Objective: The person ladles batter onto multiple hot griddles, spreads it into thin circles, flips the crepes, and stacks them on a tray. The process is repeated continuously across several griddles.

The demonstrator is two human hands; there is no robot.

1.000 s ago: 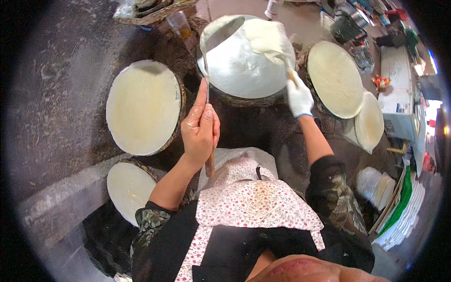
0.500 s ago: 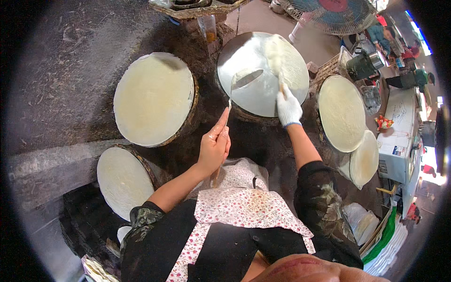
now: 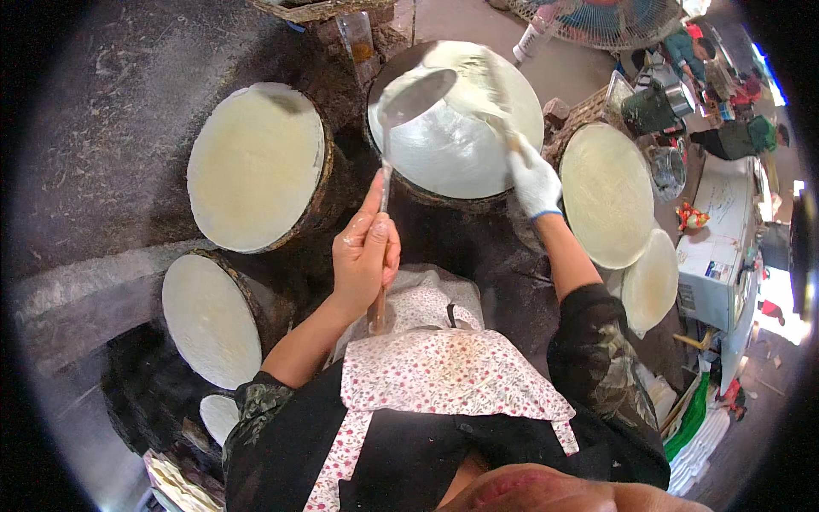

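Observation:
My bare left hand (image 3: pixel 365 256) grips the long handle of a metal ladle (image 3: pixel 424 96). The ladle's bowl hangs over the far left part of a round griddle (image 3: pixel 405 162). In a white knit glove, my right hand (image 3: pixel 536 181) holds a spreading tool by its handle. The tool's long head (image 3: pixel 495 90), smeared by motion, is at the griddle's right half. Pale wet batter (image 3: pixel 467 66) coats the far and right parts of the griddle and thins toward the near side.
Round griddles with pale sheets stand around me: a large one (image 3: pixel 256 171) and a smaller one (image 3: pixel 212 320) at left, another (image 3: pixel 607 196) at right. A loose round sheet (image 3: pixel 650 282) lies below that. A fan (image 3: pixel 610 21) stands at the back; people (image 3: pixel 742 136) are far right.
The ladle's bowl has moved farther away from me over the griddle. My right hand has swung rightward with the spreading tool. Batter now covers more of the griddle's far and middle surface.

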